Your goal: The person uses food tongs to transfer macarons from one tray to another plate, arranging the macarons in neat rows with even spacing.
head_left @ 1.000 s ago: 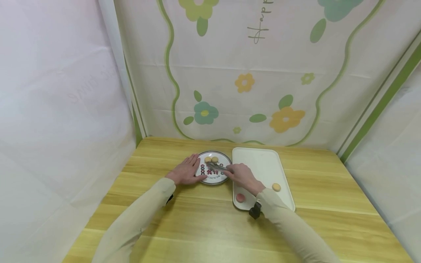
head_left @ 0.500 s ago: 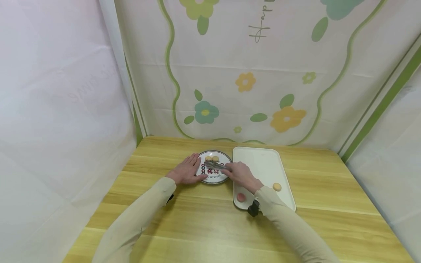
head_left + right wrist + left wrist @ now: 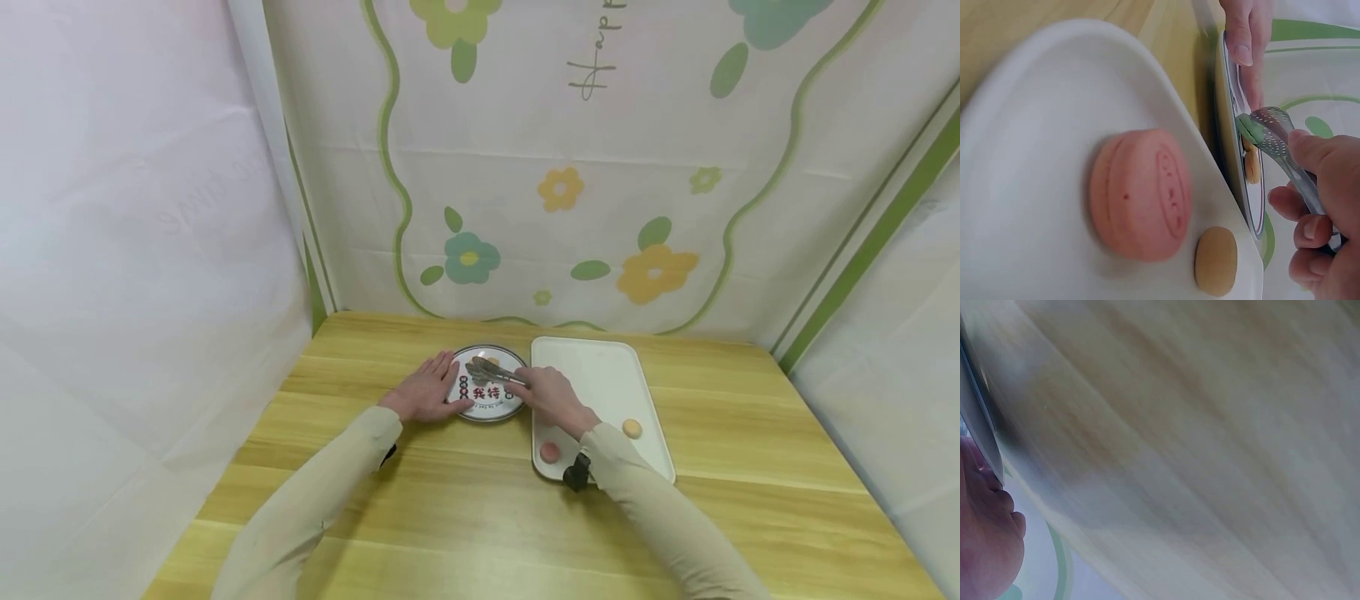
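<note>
My right hand (image 3: 551,395) grips metal tongs (image 3: 495,371) with perforated heads, held over a round white plate (image 3: 489,416) with a dark rim and red lettering. In the right wrist view, a green macaron (image 3: 1249,129) sits at the heads of the tongs, close over the plate. A yellowish macaron (image 3: 1252,166) shows just beyond it on the plate; in the head view the tongs cover most of what lies there. My left hand (image 3: 427,392) rests along the plate's left edge, fingers straight and thumb at the near rim. The left wrist view catches only part of that hand (image 3: 988,537).
Right beside the plate lies a white rectangular tray (image 3: 592,367), under my right forearm. It bears a pink macaron (image 3: 1138,194) near its front left corner and a pale yellow one (image 3: 632,428) by its right side. A patterned cloth (image 3: 480,167) hangs behind the wooden table (image 3: 450,517).
The heads of the tongs have risen slightly and shifted toward the far side of the plate, now overlapping the yellowish macarons there. The left hand has stayed in place.
</note>
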Tool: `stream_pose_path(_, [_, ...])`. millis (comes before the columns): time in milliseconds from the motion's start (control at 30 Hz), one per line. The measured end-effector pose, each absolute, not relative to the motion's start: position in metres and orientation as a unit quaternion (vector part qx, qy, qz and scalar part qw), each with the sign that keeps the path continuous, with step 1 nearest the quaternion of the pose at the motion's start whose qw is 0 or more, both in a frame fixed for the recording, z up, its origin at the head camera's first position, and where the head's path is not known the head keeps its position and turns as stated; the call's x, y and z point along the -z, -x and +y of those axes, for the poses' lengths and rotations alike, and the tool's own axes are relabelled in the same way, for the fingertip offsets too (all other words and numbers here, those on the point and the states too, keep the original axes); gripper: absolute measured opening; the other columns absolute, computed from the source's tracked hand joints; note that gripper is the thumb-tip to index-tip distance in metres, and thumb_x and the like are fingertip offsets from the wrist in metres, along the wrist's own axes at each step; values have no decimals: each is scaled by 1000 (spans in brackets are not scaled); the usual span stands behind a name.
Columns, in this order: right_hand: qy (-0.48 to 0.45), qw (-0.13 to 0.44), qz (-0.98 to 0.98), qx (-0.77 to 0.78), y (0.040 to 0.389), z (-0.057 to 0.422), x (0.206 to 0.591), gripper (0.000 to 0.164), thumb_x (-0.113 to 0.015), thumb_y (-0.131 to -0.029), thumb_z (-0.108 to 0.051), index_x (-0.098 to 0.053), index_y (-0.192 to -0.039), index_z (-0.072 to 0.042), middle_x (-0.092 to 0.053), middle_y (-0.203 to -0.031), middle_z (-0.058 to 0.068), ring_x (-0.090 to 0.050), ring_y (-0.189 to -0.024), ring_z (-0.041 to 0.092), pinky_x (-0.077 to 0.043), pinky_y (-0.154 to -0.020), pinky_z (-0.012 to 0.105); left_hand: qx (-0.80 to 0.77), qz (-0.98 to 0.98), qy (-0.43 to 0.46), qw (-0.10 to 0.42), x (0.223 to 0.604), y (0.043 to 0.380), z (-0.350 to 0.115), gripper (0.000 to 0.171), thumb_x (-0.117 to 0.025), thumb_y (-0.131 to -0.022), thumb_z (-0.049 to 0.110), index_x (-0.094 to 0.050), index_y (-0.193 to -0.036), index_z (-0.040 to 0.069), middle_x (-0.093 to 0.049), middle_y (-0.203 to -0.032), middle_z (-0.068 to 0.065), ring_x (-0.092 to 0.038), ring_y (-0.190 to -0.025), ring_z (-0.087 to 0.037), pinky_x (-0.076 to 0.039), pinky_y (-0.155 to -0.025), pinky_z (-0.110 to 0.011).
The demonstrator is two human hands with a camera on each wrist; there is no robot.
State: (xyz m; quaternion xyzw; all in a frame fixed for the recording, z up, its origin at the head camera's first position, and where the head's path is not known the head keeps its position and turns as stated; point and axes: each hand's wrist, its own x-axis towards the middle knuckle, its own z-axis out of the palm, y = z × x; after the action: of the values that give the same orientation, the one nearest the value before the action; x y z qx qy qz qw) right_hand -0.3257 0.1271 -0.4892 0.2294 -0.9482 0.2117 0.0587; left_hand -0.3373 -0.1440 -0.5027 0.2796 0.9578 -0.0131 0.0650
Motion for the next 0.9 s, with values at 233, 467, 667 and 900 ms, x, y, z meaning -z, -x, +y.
stream_pose_path(233, [-214,65,-950,-216,330,130,485,33,-65,-93,-42,-54,-71,-20,-48,-58,-5,-46,-53,14,-33,-48,28,8,958,-280,66,503,337,-144,100,-25,-93,76,-13,-156,-2,-8,-164,-23,-9,-153,-35,-14,-125,-44])
stream_pose_path(467, [-203,55,-952,-224,327,138,480,31,-64,-93,-44,-59,-75,-20,-50,-58,-5,-46,-53,13,-34,-47,28,3,959,-275,69,503,337,-143,102,-25,-92,77,-14,-155,-3,-8,-164,-22,-8,-153,-35,-14,-126,-44])
stream_pose_path(667, [-202,51,-954,-217,322,150,475,26,-63,-94,-43,-62,-82,-20,-50,-60,-6,-44,-53,12,-33,-47,27,7,960,-273,69,504,337,-143,103,-23,-92,78,-12,-156,-3,-8,-165,-21,-7,-154,-34,-14,-126,-43])
stream_pose_path(900, [-196,52,-954,-221,312,162,470,33,-62,-94,-45,-54,-74,-20,-44,-56,-7,-42,-51,11,-32,-46,27,13,960,-267,77,502,337,-142,104,-22,-91,78,-10,-156,-2,-4,-165,-20,-4,-154,-32,-12,-126,-41])
